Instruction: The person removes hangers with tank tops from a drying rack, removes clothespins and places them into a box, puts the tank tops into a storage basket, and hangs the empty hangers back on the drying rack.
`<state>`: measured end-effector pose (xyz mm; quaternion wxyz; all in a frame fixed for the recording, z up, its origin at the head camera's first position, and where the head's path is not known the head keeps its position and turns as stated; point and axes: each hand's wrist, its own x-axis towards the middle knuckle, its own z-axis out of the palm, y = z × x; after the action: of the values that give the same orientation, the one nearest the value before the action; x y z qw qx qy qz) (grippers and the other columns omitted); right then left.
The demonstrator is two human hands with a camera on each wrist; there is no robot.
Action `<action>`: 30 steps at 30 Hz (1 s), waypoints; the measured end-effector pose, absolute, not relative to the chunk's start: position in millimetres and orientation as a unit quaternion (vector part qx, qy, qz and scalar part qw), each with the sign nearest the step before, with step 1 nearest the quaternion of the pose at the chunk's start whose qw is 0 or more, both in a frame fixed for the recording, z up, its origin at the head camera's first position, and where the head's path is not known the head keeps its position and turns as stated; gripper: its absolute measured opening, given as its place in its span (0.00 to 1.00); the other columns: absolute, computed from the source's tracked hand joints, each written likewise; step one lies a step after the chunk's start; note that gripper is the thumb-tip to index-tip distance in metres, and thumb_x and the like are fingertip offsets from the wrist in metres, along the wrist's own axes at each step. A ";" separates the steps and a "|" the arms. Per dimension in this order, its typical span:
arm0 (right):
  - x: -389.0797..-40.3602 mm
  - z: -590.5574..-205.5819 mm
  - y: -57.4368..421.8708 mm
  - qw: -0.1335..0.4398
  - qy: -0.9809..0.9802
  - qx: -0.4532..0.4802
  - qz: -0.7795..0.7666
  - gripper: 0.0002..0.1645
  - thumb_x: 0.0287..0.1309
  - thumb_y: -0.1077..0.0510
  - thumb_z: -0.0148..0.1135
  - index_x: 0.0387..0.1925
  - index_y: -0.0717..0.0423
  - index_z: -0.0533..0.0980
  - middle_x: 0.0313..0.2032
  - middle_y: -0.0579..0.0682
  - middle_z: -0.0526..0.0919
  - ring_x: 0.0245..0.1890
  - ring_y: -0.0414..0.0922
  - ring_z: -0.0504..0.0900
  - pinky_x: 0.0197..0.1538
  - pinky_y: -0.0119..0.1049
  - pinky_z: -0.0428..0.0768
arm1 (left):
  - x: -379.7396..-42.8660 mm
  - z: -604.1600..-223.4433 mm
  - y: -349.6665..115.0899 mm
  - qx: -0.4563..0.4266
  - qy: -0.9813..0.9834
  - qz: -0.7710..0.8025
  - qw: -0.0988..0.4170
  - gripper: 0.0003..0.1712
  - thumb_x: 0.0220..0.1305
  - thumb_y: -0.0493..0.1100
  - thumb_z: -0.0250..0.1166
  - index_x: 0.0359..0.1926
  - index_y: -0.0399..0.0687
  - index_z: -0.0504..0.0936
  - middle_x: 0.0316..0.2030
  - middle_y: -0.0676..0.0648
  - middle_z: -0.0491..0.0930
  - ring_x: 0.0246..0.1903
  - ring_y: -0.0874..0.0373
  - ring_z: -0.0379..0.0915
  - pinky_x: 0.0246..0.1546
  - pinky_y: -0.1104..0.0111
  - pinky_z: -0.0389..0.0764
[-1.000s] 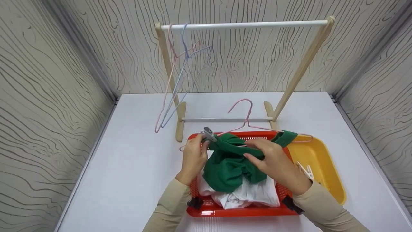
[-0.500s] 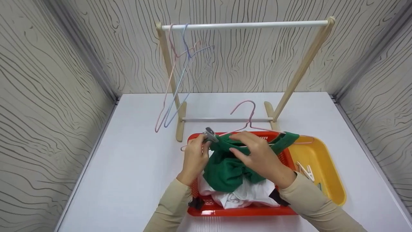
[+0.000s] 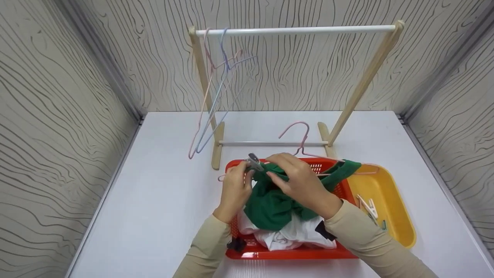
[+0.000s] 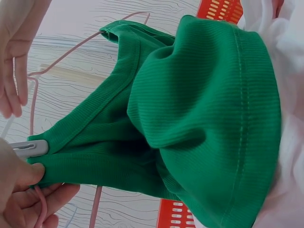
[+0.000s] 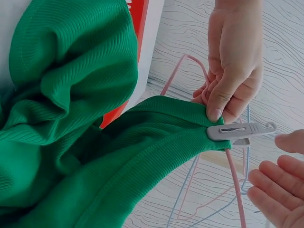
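Observation:
My left hand (image 3: 234,189) pinches the end of a green ribbed top (image 3: 270,208) together with the pink wire hanger (image 3: 303,143) inside it. A grey clothespin (image 5: 240,131) is clipped on the fabric right beside that thumb. In the right wrist view, my right hand (image 5: 280,190) is apart from the clothespin, its fingers extended and holding nothing. From the head view it overlaps the top's middle. The other end of the top (image 3: 343,172) hangs over the hanger's right arm. Its lower part lies bunched on white clothes (image 3: 287,235).
Below the hands is a red basket (image 3: 293,254) with the white clothes. A yellow tray (image 3: 403,216) with clothespins (image 3: 368,206) stands to its right. Behind is a wooden rack with a white rail (image 3: 308,30), bearing a pink hanger (image 3: 202,112) and a blue hanger (image 3: 220,92).
My right hand has moved left along the top towards the clothespin. The hanger and top have shifted slightly right. My left hand keeps its pinch.

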<state>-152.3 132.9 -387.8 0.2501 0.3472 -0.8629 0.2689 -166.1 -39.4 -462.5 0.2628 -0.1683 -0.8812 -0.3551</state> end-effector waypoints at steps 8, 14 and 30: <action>-160.4 -388.5 123.4 0.243 -0.874 0.341 0.246 0.21 0.50 0.61 0.72 0.47 0.63 0.79 0.45 0.58 0.86 0.45 0.50 0.86 0.49 0.42 0.84 | -166.1 -462.5 -38.1 -0.168 -0.881 -0.359 0.257 0.06 0.63 0.33 0.62 0.41 0.37 0.78 0.35 0.40 0.86 0.37 0.48 0.80 0.44 0.55 0.81; -167.8 -390.7 117.0 0.216 -0.888 0.322 0.246 0.23 0.53 0.59 0.70 0.50 0.63 0.78 0.47 0.59 0.85 0.46 0.52 0.86 0.51 0.43 0.82 | -164.9 -462.5 -37.0 -0.169 -0.886 -0.347 0.257 0.06 0.63 0.33 0.62 0.41 0.37 0.78 0.35 0.41 0.86 0.36 0.49 0.80 0.43 0.56 0.82; -174.4 -392.8 109.0 0.159 -0.896 0.306 0.279 0.23 0.55 0.59 0.68 0.51 0.65 0.77 0.47 0.61 0.85 0.46 0.53 0.86 0.52 0.44 0.82 | -164.5 -462.8 -36.6 -0.180 -0.886 -0.329 0.273 0.07 0.63 0.35 0.62 0.42 0.38 0.78 0.36 0.42 0.86 0.36 0.51 0.81 0.45 0.59 0.82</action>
<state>-174.4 109.0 -392.8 0.1589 0.3060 -0.8964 0.2785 -164.5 -36.6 -462.8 0.2733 -0.1805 -0.8859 -0.3285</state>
